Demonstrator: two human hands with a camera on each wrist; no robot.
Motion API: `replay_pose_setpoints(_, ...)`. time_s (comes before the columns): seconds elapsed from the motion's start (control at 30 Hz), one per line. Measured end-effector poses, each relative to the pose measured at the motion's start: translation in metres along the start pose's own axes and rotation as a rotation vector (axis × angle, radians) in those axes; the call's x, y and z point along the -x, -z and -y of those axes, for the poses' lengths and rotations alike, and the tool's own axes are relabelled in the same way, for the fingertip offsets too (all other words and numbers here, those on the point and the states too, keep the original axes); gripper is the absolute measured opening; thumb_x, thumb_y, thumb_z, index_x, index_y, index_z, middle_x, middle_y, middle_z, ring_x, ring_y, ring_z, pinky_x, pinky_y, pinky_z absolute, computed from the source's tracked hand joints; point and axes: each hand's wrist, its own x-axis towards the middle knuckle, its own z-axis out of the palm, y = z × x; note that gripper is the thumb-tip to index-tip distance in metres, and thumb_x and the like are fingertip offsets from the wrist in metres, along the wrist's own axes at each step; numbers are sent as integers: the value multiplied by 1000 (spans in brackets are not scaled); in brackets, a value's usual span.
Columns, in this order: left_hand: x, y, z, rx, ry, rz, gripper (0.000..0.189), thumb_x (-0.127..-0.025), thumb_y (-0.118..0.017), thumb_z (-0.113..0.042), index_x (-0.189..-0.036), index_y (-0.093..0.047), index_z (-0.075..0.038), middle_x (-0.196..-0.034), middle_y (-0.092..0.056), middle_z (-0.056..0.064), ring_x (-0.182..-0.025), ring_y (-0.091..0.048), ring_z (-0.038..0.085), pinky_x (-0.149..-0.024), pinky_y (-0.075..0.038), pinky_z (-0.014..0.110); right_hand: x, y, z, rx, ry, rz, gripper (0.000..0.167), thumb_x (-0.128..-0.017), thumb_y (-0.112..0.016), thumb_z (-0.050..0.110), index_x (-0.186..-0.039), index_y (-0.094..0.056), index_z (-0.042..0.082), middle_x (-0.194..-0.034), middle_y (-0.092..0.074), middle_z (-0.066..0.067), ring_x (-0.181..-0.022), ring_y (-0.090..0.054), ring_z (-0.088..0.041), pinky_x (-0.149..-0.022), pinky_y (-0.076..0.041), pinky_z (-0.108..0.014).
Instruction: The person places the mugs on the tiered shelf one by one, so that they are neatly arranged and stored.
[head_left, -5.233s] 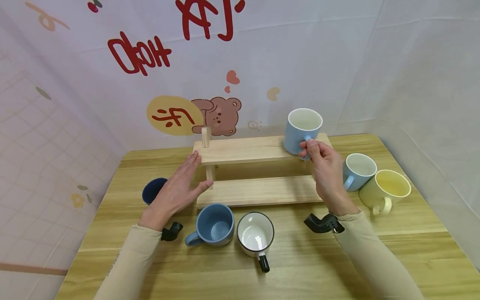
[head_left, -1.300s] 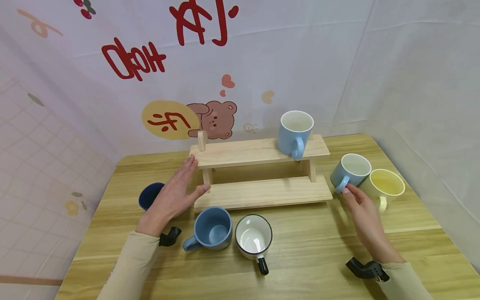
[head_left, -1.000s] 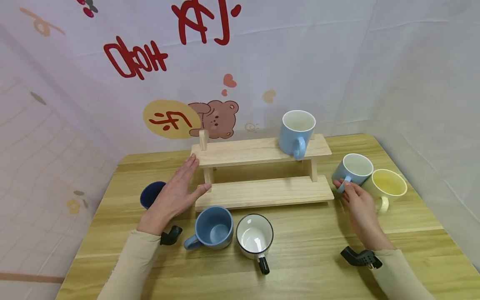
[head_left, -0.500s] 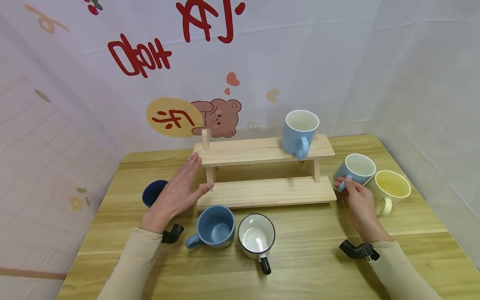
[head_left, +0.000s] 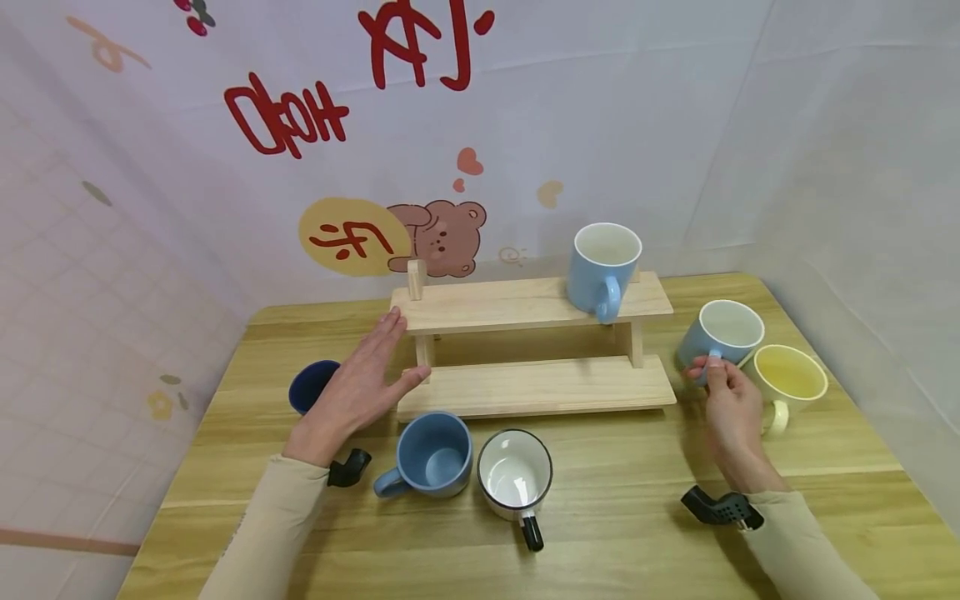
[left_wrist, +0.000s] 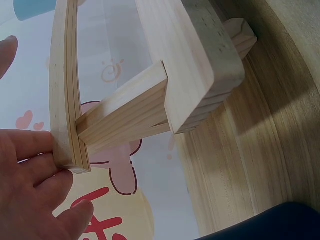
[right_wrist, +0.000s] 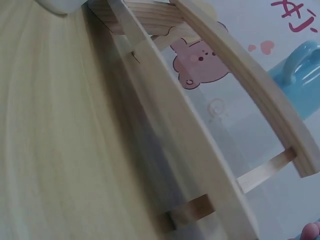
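Observation:
My right hand pinches the handle of a light blue mug with a white inside, which stands upright at the right of a two-tier wooden rack. Only a fingertip of that hand shows in the right wrist view, and this mug is out of it. With straight fingers my left hand rests against the left end of the rack's upper board; its fingertips touch the board's end in the left wrist view. A similar light blue mug stands on the right of the upper board, handle toward me.
A pale yellow mug sits close beside the right hand. In front of the rack are a blue mug and a white mug with a black rim and handle. A dark blue cup is partly hidden behind the left hand.
My right hand went from the mug on the upper board to the other light blue mug and took its handle. That mug has just shifted slightly up and right. The left hand stays put.

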Motion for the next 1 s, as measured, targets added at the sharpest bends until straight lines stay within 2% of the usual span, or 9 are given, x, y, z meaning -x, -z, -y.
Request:
replay_pose_setpoints(0.2,1,-1,0,1,2,-7,94,-100,-52,-65,-166,-19,-5,-174,-9,8,-158,-15,32,-124,-22,56,10,-2,19,-43,103,-5,29,-109,-55,19,-93,-70,0,-84,-67,3,-91,-64,-10,-92,-43,-18)
replay_pose_setpoints(0.47,1,-1,0,4,2,-12,94,-100,-52,-65,-165,-20,-6,-174,-10,8,-158,-15,32,-124,-22,56,29,-1,46,-70,177,12,30,-107,-59,21,-97,-69,-5,-78,-65,0,-89,-66,-13,-93,-46,-19)
replay_pose_setpoints(0.6,1,-1,0,6,4,-10,94,-100,-52,-66,-166,-19,-6,-174,-10,8,-158,-15,32,-124,-22,56,37,-1,57,-120,222,49,31,-106,-60,18,-95,-66,-11,-81,-63,-5,-90,-66,-18,-97,-48,-23)
replay_pose_setpoints(0.8,1,0,0,16,4,-7,94,-101,-53,-65,-165,-20,-5,-174,-10,9,-158,-14,32,-124,-21,56,50,2,71,-149,254,132,34,-106,-60,19,-91,-62,-12,-90,-63,-8,-95,-63,-22,-101,-47,-25)
replay_pose_setpoints(1.0,1,0,-1,13,9,-4,94,-101,-54,-64,-166,-19,-6,-174,-10,9,-158,-14,32,-124,-21,56,64,3,87,-181,304,201,33,-106,-57,15,-92,-60,-15,-90,-61,-11,-96,-63,-24,-101,-48,-26)
